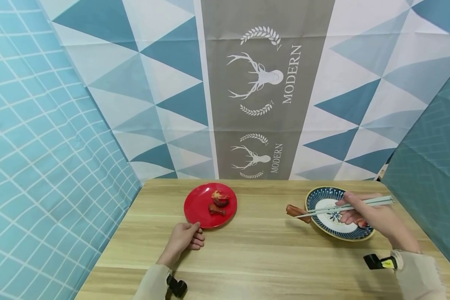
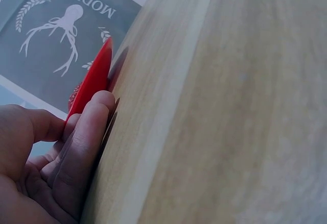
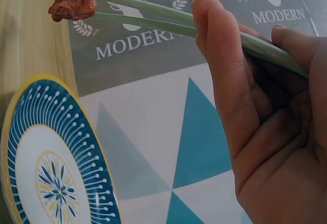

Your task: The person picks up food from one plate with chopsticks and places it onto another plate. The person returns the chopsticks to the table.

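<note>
A staged dining corner, screened off with hung cloth.

A pale wooden table (image 1: pixel 262 258) stands against a hanging cloth (image 1: pixel 266 83) of blue, grey and white triangles, printed with a deer head and the word "MODERN". Teal grid-patterned cloths (image 1: pixel 41 146) close off both sides. On the table sit 2 dishes: a red plate (image 1: pixel 198 206) with bits of food and a blue patterned plate (image 1: pixel 322 198), with chopsticks (image 1: pixel 360 204) above it.

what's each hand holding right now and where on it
The right hand grips pale green chopsticks near their upper ends; their tips pinch a piece of meat. The left hand holds the red plate by its near rim.
</note>
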`<state>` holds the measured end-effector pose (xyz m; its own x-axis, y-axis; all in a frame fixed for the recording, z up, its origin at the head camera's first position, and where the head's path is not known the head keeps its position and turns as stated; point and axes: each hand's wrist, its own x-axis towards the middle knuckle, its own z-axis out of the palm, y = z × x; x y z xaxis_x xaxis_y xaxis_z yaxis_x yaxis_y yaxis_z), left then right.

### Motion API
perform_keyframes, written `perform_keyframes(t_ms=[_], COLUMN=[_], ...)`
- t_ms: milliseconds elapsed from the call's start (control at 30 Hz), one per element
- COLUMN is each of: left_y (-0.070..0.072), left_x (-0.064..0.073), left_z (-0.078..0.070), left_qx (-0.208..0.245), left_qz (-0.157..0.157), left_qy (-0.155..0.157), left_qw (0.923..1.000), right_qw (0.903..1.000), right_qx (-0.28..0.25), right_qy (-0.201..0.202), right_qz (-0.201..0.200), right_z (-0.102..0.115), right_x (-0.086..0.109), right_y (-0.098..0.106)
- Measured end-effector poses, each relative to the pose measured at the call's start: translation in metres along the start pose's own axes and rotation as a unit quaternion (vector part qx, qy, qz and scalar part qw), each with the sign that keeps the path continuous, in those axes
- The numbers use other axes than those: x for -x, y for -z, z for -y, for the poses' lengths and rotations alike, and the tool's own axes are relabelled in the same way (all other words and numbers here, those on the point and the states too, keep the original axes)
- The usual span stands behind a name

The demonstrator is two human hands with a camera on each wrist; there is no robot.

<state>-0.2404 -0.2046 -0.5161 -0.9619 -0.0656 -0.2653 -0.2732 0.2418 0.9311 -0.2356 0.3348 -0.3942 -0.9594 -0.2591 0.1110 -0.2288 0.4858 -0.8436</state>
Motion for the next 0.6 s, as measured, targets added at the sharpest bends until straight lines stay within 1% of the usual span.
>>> perform_keyframes(t_ms=[200,433,600], left_y=[-0.0005,-0.0004,-0.0004], left_x=[-0.0005,-0.0011,-0.0012], left_z=[-0.0001,0.0005,0.0001], left_qx=[0.000,0.009,0.007], left_qz=[0.001,0.001,0.002], left_qy=[0.002,-0.001,0.001], left_qw=[1.0000,1.0000,1.0000], right_qw=[0.9998,0.9999,0.9999], right_qx=[-0.004,0.003,0.008], right_qy=[0.021,0.014,0.008], right_qz=[-0.006,-0.008,-0.008], right_z=[0.0005,0.0032,0.0031], right_x=[-0.0035,-0.0045,-0.0049], right_y=[-0.0060,-0.0085,-0.0091])
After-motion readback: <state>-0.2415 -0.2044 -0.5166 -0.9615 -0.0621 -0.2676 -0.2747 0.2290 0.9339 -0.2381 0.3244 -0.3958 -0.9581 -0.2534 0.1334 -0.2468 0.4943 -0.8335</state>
